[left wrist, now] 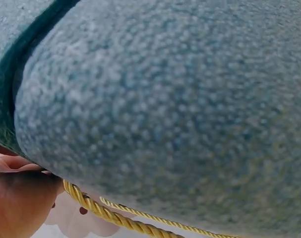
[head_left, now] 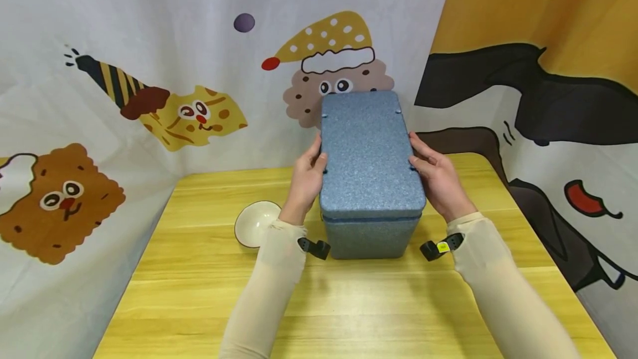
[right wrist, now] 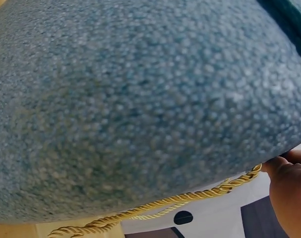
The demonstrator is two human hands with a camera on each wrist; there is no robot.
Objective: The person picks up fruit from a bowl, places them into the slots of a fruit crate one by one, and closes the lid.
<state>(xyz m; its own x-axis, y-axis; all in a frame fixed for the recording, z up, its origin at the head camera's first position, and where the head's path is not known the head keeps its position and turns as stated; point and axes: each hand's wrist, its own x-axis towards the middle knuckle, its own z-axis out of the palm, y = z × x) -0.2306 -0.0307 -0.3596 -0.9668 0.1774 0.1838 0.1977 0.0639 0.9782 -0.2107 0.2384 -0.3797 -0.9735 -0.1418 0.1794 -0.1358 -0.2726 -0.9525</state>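
A blue-grey foam box (head_left: 371, 240) stands on the table, with its foam lid (head_left: 369, 151) on top. A dark seam runs between lid and body. At the lid's left edge my left hand (head_left: 306, 180) grips, thumb at the upper rim and fingers along the side. My right hand (head_left: 440, 183) holds the opposite edge in the same way. Yellow twisted rope (left wrist: 113, 215) hangs along the box's side near the left hand. Another length of such rope (right wrist: 155, 204) shows by the right hand. What is inside the box is hidden.
A white bowl with a dark rim (head_left: 253, 225) sits left of the box, partly behind the left forearm. The wood-grain table (head_left: 349, 314) reaches back to a cartoon-printed curtain (head_left: 209, 26) behind and at both sides.
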